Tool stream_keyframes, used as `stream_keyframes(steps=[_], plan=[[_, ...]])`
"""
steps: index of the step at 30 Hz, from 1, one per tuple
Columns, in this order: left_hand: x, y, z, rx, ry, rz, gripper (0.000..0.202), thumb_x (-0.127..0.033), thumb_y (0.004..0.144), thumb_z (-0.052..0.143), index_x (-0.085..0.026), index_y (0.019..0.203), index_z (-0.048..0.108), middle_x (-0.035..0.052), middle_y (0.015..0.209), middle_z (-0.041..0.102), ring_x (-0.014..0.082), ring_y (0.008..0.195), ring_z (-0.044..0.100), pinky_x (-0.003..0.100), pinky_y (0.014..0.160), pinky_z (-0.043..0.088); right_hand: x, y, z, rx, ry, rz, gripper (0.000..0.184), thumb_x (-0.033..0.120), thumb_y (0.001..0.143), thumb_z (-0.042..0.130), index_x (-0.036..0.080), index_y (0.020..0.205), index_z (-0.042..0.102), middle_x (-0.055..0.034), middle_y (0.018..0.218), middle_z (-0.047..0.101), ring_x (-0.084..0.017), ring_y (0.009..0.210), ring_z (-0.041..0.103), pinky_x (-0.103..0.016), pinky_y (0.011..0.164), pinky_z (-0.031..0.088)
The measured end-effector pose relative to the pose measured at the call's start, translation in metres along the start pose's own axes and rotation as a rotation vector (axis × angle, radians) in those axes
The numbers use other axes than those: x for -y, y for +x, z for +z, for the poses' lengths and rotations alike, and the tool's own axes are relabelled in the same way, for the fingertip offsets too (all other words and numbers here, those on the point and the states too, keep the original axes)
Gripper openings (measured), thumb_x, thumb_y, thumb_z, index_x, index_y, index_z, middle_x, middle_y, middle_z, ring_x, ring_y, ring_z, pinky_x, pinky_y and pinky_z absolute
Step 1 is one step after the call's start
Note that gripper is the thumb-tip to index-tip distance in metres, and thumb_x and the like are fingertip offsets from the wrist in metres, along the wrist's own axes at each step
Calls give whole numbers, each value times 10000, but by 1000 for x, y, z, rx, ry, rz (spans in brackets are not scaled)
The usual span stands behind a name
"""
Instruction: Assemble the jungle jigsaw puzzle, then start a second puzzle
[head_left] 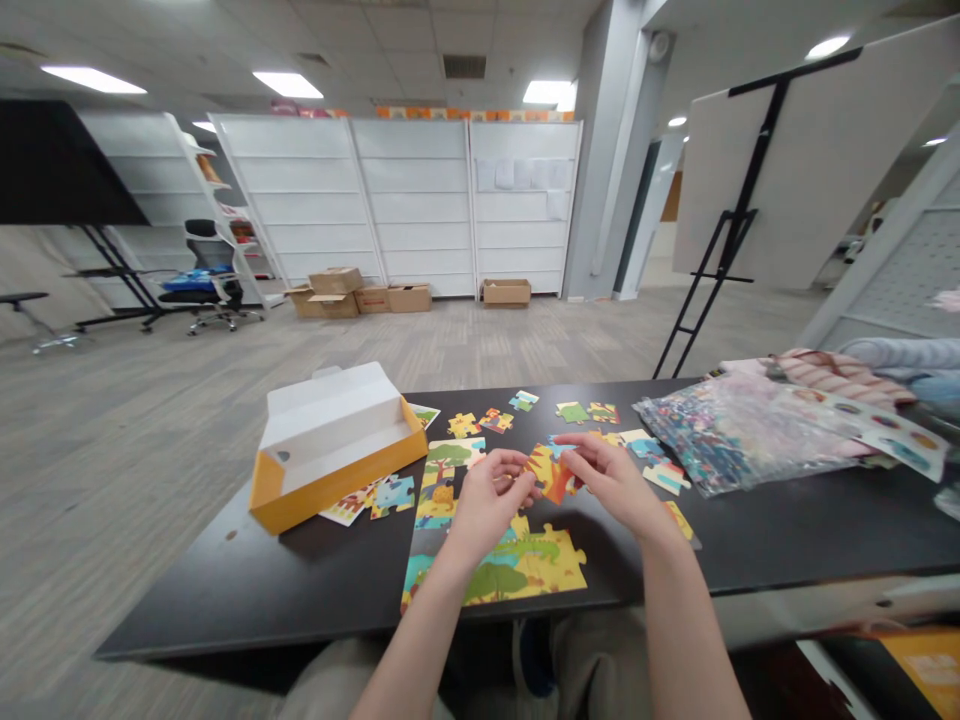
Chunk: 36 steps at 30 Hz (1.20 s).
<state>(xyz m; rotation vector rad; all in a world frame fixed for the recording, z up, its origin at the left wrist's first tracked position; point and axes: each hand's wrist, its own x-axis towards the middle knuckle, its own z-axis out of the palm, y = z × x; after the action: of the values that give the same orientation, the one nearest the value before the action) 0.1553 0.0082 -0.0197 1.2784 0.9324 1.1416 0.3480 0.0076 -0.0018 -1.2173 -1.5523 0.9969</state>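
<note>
Nearest you, on the black table (337, 600): one partly joined puzzle (555, 560). Above its far right part: your left hand (495, 488) and right hand (606, 478), fingertips of both pinching orange-and-yellow puzzle work (553, 474) (one piece or two, unclear). To the left: one open yellow box (337, 490). To the right: one filled plastic bag (750, 430). Beyond your hands: loose pieces (571, 412). Farthest: cardboard boxes (335, 282) lay before white shelving (412, 200).

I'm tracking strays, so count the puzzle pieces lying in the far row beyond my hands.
5: yellow piece and orange piece at left, blue-green piece mid-row, green piece and orange-green piece at right. The right hand may hide more.
</note>
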Motion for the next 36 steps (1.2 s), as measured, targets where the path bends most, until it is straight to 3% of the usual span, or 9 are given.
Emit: stream_keyframes(steps=[4, 7, 10, 14, 20, 24, 27, 30, 36], plan=[[-4, -3, 3, -68, -48, -47, 362, -357, 772, 755, -186, 981, 513, -11, 848, 613, 175, 725, 743, 264, 653, 584, 1, -7, -9, 41, 37, 51, 457, 544, 834, 675, 202, 1133, 622, -38, 811, 709, -184, 739, 650, -303, 662, 500], [-4, -6, 2, -64, -36, -37, 432, -332, 791, 734, -222, 1132, 492, -38, 866, 578, 165, 729, 748, 258, 665, 580, 1, -10, -9, 104, 92, 49, 425, 512, 816, 711, 207, 1093, 603, -25, 794, 700, -182, 736, 652, -318, 696, 512], [-1, -6, 0, 4, 32, -7, 454, -332, 834, 689, -234, 1237, 505, -40, 830, 594, 151, 717, 741, 237, 652, 556, -1, -6, -5, 23, 104, 33, 407, 499, 803, 721, 213, 1064, 595, -10, 761, 678, -175, 707, 634, -316, 694, 510], [3, -4, -1, 51, 124, 7, 236, -342, 833, 681, -165, 972, 610, 15, 772, 677, 159, 717, 715, 248, 652, 546, -5, 0, 2, -113, 63, -14, 324, 501, 821, 673, 206, 949, 628, -49, 886, 691, -194, 815, 646, -322, 743, 521], [0, -9, 7, 63, 249, 39, 151, -296, 817, 688, -168, 875, 633, 17, 740, 687, 159, 713, 681, 268, 673, 546, -5, -7, -4, 37, 11, -3, 322, 467, 837, 679, 205, 1023, 677, -62, 957, 715, -208, 874, 673, -341, 792, 542], [-6, -22, 7, 254, 565, 197, 224, -354, 805, 746, -201, 950, 672, 35, 940, 731, 203, 896, 680, 320, 804, 532, -6, -24, -28, 57, 47, 106, 385, 489, 759, 768, 195, 986, 666, -71, 937, 726, -221, 865, 691, -345, 788, 551], [-4, -32, 4, 435, 797, 353, 464, -447, 691, 857, -230, 1058, 674, 43, 1095, 705, 247, 1051, 627, 362, 917, 493, -8, -35, -41, 212, 66, 209, 363, 474, 735, 794, 183, 911, 668, -59, 861, 728, -216, 834, 697, -331, 761, 545], [2, -38, 2, 462, 930, 399, 529, -477, 689, 859, -232, 1112, 655, 54, 1127, 682, 261, 1097, 595, 380, 956, 471, -10, -37, -40, 330, 13, 259, 338, 453, 709, 807, 176, 858, 686, -41, 792, 721, -195, 766, 684, -317, 724, 537], [5, -41, 3, 463, 972, 430, 408, -444, 791, 789, -237, 1118, 657, 49, 1137, 676, 242, 1095, 586, 381, 994, 448, -18, -28, -30, 231, -121, 243, 287, 412, 662, 810, 183, 793, 697, -24, 719, 703, -183, 710, 651, -308, 692, 526]])
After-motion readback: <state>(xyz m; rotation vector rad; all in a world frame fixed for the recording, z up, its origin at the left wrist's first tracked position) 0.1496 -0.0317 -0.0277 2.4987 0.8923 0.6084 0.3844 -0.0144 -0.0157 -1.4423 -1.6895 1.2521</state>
